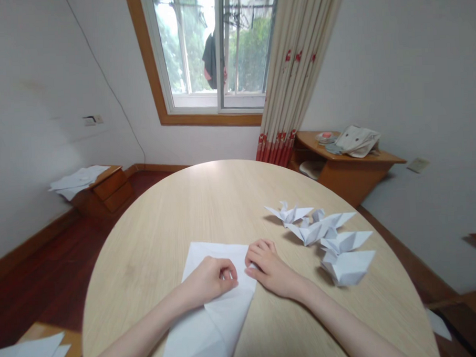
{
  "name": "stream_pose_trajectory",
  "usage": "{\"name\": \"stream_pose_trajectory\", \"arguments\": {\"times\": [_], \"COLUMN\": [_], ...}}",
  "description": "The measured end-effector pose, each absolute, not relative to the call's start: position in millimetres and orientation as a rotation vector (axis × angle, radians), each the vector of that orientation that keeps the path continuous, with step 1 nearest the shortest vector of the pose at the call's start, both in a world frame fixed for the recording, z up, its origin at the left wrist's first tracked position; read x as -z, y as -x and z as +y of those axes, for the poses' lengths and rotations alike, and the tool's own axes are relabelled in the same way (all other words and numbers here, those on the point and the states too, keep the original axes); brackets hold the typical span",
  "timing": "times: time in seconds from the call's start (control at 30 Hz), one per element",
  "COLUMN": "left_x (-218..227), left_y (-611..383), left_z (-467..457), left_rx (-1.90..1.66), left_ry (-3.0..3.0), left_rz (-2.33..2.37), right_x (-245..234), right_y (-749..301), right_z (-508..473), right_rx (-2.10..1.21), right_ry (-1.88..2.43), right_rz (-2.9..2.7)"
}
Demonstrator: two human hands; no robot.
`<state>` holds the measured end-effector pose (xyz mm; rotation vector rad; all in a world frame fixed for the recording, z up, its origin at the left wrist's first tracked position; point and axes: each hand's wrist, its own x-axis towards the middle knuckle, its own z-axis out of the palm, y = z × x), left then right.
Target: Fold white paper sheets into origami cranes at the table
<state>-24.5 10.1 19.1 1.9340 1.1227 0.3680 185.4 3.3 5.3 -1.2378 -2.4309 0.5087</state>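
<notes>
- on my feed, the partly folded white paper sheet (213, 332) lies on the round pale wood-grain table (146, 245).
- left hand (215, 277) curls over it, right hand (265, 267) bends at its right edge, probably steadying it; i can't tell whether either pinches.
- white folded-paper birds (352, 268) stand to the right, perhaps leaving room.
- i can read no brands or writing.

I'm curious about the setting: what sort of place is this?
Probably a room in someone's home, though I can't be sure: there is a window with a long curtain patterned in red, a low wooden drawer unit by the wall and a round table.
</notes>
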Motion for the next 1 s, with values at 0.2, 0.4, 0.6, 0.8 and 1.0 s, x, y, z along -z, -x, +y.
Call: {"name": "stream_pose_trajectory", "arguments": {"times": [0.2, 0.4, 0.6, 0.8, 1.0], "left_x": [-18, -24, -22, -26, -30], "left_y": [26, 28, 30, 32, 31], "left_z": [11, 10, 8, 6, 5], "left_rx": [-0.380, -0.360, -0.284, -0.222, -0.306], "left_ry": [-2.077, -2.185, -2.315, -2.593, -2.651], "left_rz": [1.013, 0.922, 0.872, 0.860, 0.845], "right_x": [-6, -6, -5, -6, 1], "right_y": [-183, -185, -185, -183, -184], "right_z": [4, 3, 2, 1, 3], "right_rx": [-0.476, -0.451, -0.451, -0.420, -0.376], "right_ry": [1.251, 1.243, 1.238, 1.259, 1.293], "right_rz": [-2.458, -2.457, -2.422, -2.390, -2.314]}}
